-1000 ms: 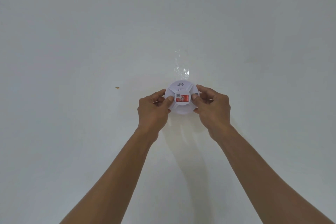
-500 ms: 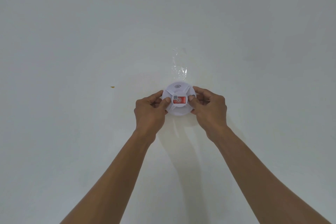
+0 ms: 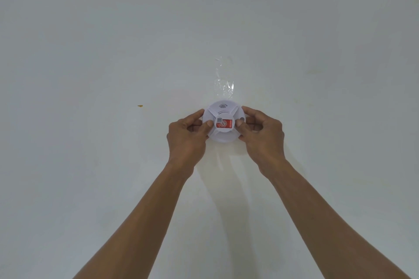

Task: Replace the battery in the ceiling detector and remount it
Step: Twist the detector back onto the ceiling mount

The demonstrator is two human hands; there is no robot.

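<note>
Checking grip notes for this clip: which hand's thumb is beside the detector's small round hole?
The right hand. Its thumb sits just below the small round hole on the detector; the left hand grips the opposite side.

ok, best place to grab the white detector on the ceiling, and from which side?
Probably its round outer rim, pinched from opposite sides, left and right. The detector is a shallow disc flat against the ceiling, so only the edge offers purchase. The left hand and right hand already flank it this way, thumbs on the face. Avoid the red label and the tape above it.
</note>
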